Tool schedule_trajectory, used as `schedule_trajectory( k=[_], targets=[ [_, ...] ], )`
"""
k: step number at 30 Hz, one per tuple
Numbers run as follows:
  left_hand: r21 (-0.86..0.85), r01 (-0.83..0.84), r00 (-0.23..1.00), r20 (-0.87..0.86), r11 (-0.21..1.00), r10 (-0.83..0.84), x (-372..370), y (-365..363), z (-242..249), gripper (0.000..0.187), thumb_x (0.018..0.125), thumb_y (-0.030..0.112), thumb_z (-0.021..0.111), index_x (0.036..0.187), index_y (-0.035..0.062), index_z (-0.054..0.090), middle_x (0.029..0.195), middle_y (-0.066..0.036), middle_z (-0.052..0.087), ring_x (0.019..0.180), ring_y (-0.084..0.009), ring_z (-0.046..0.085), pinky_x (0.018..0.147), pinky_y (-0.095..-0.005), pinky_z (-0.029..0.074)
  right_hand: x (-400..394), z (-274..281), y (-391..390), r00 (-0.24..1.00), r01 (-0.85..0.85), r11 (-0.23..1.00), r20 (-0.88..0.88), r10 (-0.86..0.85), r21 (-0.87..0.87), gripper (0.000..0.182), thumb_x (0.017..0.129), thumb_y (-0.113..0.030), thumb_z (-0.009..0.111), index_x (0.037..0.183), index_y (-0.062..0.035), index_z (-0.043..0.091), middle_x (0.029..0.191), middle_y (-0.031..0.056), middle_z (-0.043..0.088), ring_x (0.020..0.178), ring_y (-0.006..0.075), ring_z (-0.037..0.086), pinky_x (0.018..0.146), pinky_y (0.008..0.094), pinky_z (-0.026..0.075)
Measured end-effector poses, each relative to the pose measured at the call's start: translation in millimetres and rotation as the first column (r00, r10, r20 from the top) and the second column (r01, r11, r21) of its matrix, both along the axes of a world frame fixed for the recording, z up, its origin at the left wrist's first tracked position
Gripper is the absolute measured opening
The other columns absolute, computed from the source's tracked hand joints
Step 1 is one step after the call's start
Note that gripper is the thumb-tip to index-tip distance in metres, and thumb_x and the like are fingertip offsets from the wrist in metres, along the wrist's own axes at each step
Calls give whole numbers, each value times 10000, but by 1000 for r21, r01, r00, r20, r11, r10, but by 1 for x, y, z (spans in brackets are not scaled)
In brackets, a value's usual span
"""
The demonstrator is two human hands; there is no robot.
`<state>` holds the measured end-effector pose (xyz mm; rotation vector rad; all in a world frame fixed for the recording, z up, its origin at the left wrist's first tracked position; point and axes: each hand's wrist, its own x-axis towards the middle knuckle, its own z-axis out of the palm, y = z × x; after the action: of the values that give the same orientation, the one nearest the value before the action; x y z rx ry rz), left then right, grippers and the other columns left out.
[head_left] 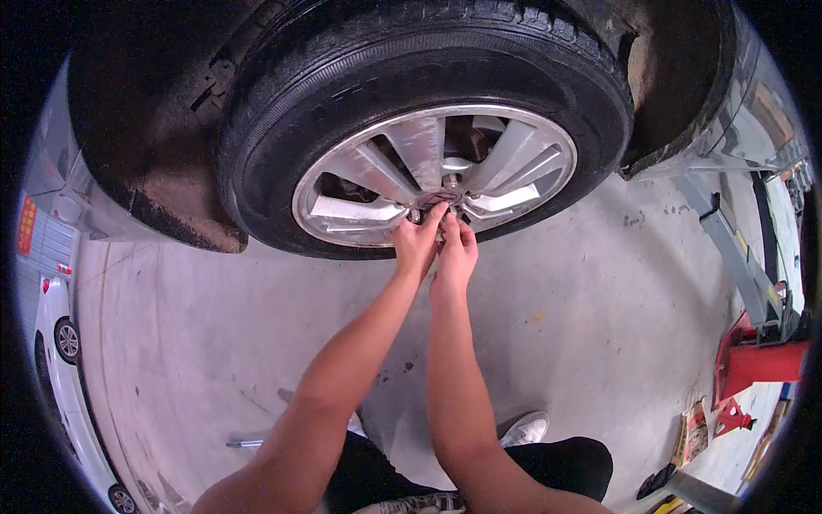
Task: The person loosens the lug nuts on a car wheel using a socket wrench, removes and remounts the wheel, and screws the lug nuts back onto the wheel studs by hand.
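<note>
A car wheel with a silver, scuffed alloy rim [409, 154] and a black tire [291, 128] fills the top of the view. Both my hands are at its hub, side by side. My left hand [414, 244] has its fingers bent in by the lower lug nuts, and its thumb reaches up to the round center cap [440, 199]. Close beside it, my right hand [456, 257] pinches its fingertips together just below the cap. Whatever either hand grips is small and hidden by the fingers. One lug nut [451, 181] shows above the cap.
The wheel arch [145, 154] surrounds the tire. A grey lift arm [736, 248] and a red jack-like stand [762, 364] are on the right. A pen-like blue object [245, 444] lies on the concrete floor [582, 308] at lower left. A white car [67, 385] stands far left.
</note>
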<state>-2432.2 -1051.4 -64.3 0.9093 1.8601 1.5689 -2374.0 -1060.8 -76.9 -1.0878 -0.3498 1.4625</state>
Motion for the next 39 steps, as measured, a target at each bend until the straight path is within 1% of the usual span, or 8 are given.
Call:
schedule_trajectory(
  k=[7, 9, 12, 14, 18, 23, 28, 39],
  targets=[
    [-6, -26, 990, -140, 1000, 25, -4, 7, -17, 540, 811, 416, 852, 1056, -49, 728, 1003, -155, 761, 856, -242, 717, 779, -395, 564, 4, -13, 12, 982, -72, 997, 176, 69, 8, 194, 1024, -259, 619, 1002, -67, 637, 815, -40, 571, 704, 60, 495, 641, 239, 415],
    [3, 8, 999, -52, 1000, -8, -3, 6, -15, 539, 812, 418, 851, 1056, -47, 729, 998, -156, 761, 844, -240, 718, 771, -394, 564, 1, -9, 11, 990, 117, 991, 65, -122, 69, 190, 1024, -246, 609, 939, -77, 602, 772, -38, 567, 644, 57, 488, 586, 248, 415],
    [-69, 38, 998, 49, 997, -34, -2, 2, -2, 540, 814, 421, 850, 1052, -48, 730, 990, -154, 761, 841, -240, 719, 766, -396, 562, 6, -2, 14, 980, -13, 1000, -198, 14, 4, 194, 1023, -251, 613, 937, -83, 570, 762, -31, 569, 603, 57, 484, 554, 244, 408],
    [-149, 39, 998, 59, 988, -31, -1, 3, -1, 542, 814, 422, 851, 1048, -51, 730, 986, -150, 762, 850, -242, 719, 770, -400, 561, 9, -5, 13, 992, -40, 999, -123, 40, 0, 194, 1023, -259, 615, 945, -88, 569, 757, -36, 570, 603, 54, 486, 554, 239, 404],
    [41, 27, 999, 40, 999, -29, -7, 13, -33, 522, 818, 379, 858, 1044, -69, 714, 994, -159, 754, 767, -233, 707, 710, -393, 563, 0, -4, 11, 998, 42, 997, 45, -45, 57, 224, 1035, -284, 599, 896, -109, 576, 743, -50, 570, 602, 45, 479, 544, 230, 384],
    [67, 0, 986, 165, 998, -12, -12, 18, -62, 476, 827, 331, 859, 1041, -65, 705, 1014, -163, 740, 689, -184, 683, 595, -355, 557, 8, 10, 11, 988, -84, 996, -133, 81, -23, 234, 1048, -295, 576, 878, -135, 586, 712, -67, 536, 600, 50, 473, 538, 229, 362],
    [44, 54, 995, 80, 998, -58, 5, -2, 11, 388, 859, 317, 828, 961, -43, 725, 844, -101, 741, 642, -149, 669, 530, -324, 535, 12, 2, 11, 944, -128, 992, -308, 121, -5, 221, 1051, -283, 560, 884, -141, 590, 684, -69, 505, 603, 70, 461, 547, 245, 354],
    [28, 25, 999, -30, 999, -24, 0, 4, -11, 479, 862, 419, 798, 1021, -30, 751, 920, -143, 771, 817, -236, 723, 764, -386, 556, 17, -1, 14, 927, -174, 980, -351, 131, -93, 230, 1037, -322, 573, 870, -163, 562, 631, -69, 450, 553, 75, 391, 524, 247, 296]
  ],
)
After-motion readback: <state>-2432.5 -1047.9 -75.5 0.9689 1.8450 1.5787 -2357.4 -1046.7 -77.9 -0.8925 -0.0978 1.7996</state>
